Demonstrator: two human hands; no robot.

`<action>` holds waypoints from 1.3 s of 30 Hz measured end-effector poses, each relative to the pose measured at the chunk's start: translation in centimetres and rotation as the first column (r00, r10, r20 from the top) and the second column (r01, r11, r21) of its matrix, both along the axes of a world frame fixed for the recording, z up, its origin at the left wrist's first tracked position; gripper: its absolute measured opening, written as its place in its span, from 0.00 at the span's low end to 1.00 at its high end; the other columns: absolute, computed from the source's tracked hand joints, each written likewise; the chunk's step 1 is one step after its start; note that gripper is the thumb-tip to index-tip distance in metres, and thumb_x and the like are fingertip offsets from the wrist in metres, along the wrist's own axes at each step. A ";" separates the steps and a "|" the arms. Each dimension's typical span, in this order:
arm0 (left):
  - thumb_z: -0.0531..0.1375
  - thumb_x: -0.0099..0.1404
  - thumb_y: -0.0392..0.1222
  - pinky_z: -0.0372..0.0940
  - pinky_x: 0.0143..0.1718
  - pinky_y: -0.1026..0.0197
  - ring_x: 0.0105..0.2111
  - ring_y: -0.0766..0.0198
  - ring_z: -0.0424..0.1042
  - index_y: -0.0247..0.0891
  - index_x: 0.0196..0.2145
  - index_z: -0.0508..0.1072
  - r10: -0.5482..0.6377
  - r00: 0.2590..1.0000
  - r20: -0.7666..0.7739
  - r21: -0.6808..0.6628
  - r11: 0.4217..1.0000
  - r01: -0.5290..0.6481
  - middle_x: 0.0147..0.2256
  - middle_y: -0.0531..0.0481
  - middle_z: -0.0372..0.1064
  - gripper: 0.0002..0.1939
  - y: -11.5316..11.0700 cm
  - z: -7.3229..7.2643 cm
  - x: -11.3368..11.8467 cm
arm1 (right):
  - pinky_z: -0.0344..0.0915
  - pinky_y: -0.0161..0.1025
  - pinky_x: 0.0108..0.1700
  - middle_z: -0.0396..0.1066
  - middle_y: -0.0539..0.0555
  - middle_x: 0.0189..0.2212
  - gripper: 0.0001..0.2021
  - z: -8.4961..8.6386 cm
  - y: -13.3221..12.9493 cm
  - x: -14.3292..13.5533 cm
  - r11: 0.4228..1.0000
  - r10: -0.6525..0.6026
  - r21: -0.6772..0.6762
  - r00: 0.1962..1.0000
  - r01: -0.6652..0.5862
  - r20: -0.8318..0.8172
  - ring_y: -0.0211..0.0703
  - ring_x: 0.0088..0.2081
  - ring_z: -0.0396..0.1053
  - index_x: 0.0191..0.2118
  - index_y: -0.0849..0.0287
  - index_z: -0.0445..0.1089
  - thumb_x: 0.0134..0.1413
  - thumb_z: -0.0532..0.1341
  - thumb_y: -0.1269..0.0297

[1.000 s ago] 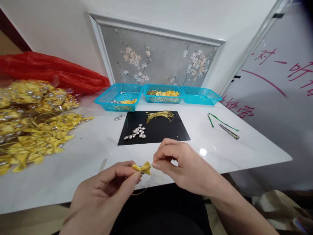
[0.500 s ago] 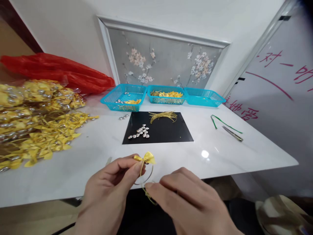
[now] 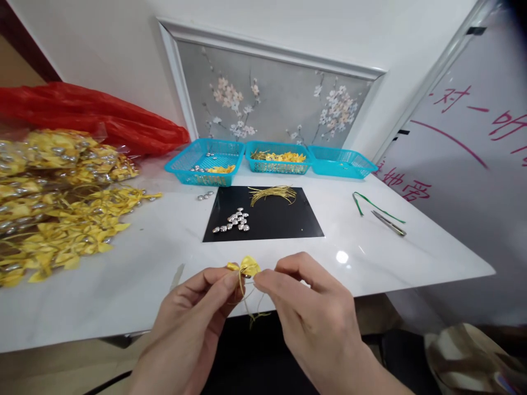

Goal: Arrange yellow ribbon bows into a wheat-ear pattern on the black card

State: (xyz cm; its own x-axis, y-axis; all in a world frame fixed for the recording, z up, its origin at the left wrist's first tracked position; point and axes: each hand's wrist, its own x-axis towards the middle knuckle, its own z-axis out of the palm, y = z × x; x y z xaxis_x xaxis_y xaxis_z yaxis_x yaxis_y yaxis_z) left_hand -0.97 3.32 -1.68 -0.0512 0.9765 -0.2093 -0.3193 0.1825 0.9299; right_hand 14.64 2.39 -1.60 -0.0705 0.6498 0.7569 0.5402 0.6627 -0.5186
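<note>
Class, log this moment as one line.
left hand: pinching yellow ribbon bow | right hand: at bow's edge | black rectangular mat: beyond hands

Handwritten Chinese characters in magenta marker [image 3: 450, 100] stand on a large, pale grey-white board [image 3: 461, 230] at the right. The upper line reads "对一听", running toward the picture's right edge; a lower line [image 3: 405, 187] ends in "她爱", its first character partly hidden and unreadable.

Bright indoor light; round glare spot on white tabletop [image 3: 428, 249]; wide-angle stretch at edges; top right corner dark.
</note>
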 end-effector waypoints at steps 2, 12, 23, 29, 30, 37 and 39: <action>0.74 0.50 0.47 0.70 0.31 0.71 0.27 0.68 0.66 0.38 0.21 0.77 -0.002 0.999 0.047 -0.016 1.000 0.003 0.23 0.54 0.70 0.13 0.1 -0.1 0.1 | 0.68 0.33 0.29 0.66 0.56 0.30 0.15 -0.1 0.0 0.0 1.000 -0.013 0.013 1.000 0.013 0.028 0.39 0.29 0.66 0.40 0.65 0.78 0.61 0.55 0.84; 0.76 0.46 0.44 0.74 0.33 0.71 0.28 0.69 0.69 0.35 0.22 0.78 0.015 0.989 0.149 -0.098 0.995 0.000 0.27 0.53 0.72 0.14 0.1 -0.2 0.2 | 0.65 0.35 0.26 0.62 0.55 0.27 0.13 -0.3 -0.2 -0.3 1.000 -0.025 0.006 0.995 0.024 0.101 0.41 0.27 0.62 0.41 0.69 0.77 0.62 0.55 0.82; 0.76 0.47 0.44 0.74 0.32 0.71 0.29 0.68 0.70 0.34 0.24 0.78 0.023 0.985 0.170 -0.115 0.993 -0.003 0.28 0.51 0.72 0.14 0.1 -0.5 0.2 | 0.60 0.34 0.25 0.59 0.54 0.27 0.13 0.0 -0.2 -0.1 1.000 -0.020 0.003 0.991 0.020 0.131 0.40 0.27 0.59 0.40 0.70 0.77 0.63 0.54 0.82; 0.76 0.47 0.44 0.74 0.31 0.71 0.27 0.69 0.69 0.35 0.23 0.78 -0.012 0.987 0.163 -0.112 0.993 0.030 0.27 0.52 0.71 0.13 0.1 -0.3 0.1 | 0.59 0.33 0.25 0.59 0.53 0.27 0.13 -0.3 -0.1 -0.2 0.999 -0.033 0.012 0.993 0.032 0.114 0.39 0.26 0.59 0.37 0.67 0.76 0.61 0.54 0.83; 0.76 0.48 0.44 0.73 0.31 0.71 0.27 0.69 0.68 0.36 0.23 0.78 -0.024 0.987 0.156 -0.112 0.993 0.042 0.27 0.53 0.71 0.13 0.1 -0.3 0.1 | 0.58 0.33 0.25 0.59 0.53 0.27 0.13 -0.4 -0.1 -0.2 0.999 -0.036 0.009 0.993 0.035 0.112 0.39 0.27 0.59 0.37 0.67 0.76 0.61 0.54 0.83; 0.74 0.50 0.46 0.71 0.31 0.72 0.26 0.69 0.67 0.39 0.21 0.76 -0.089 0.991 0.096 -0.086 0.991 0.098 0.24 0.54 0.71 0.13 -0.2 -0.3 -0.3 | 0.61 0.34 0.26 0.58 0.52 0.27 0.15 -0.9 0.1 0.0 1.000 0.009 -0.027 0.998 -0.007 0.062 0.39 0.27 0.59 0.40 0.65 0.76 0.60 0.53 0.83; 0.73 0.52 0.47 0.71 0.31 0.72 0.27 0.68 0.68 0.39 0.21 0.77 -0.102 0.993 0.056 -0.035 0.994 0.104 0.23 0.54 0.71 0.12 -0.4 -0.2 -0.2 | 0.60 0.33 0.26 0.59 0.52 0.27 0.14 -1.0 0.0 0.0 0.998 0.025 -0.052 0.999 -0.023 0.035 0.38 0.26 0.59 0.39 0.64 0.76 0.61 0.54 0.83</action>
State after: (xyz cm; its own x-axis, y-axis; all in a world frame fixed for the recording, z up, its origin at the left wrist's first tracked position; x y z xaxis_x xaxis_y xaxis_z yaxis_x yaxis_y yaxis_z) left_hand -1.16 2.91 -1.88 0.0614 0.9673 -0.2462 -0.3465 0.2520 0.9036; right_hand 14.66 2.36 -2.57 -0.1129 0.6853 0.7194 0.5431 0.6489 -0.5329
